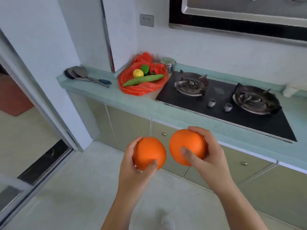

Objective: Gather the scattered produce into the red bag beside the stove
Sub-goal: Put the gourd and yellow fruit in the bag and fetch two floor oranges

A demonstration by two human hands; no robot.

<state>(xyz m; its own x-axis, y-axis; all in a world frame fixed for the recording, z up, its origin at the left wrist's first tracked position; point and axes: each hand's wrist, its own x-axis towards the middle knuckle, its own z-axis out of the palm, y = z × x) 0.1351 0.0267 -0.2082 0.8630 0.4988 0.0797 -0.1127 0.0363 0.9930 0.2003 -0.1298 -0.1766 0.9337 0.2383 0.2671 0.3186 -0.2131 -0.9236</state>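
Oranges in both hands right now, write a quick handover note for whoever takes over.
Left hand: holds one orange.
Right hand: holds the other orange.
Both are in the air, in front of the cabinets.
Red bag: open on the counter, left of the stove.
Done: lemon, green pepper, red pepper and cucumber lie in the bag.
Left: put both oranges in.

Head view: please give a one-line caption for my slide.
Left hand and right hand each hold a round orange fruit before the crumpled red plastic bag of produce beside the black gas stove.
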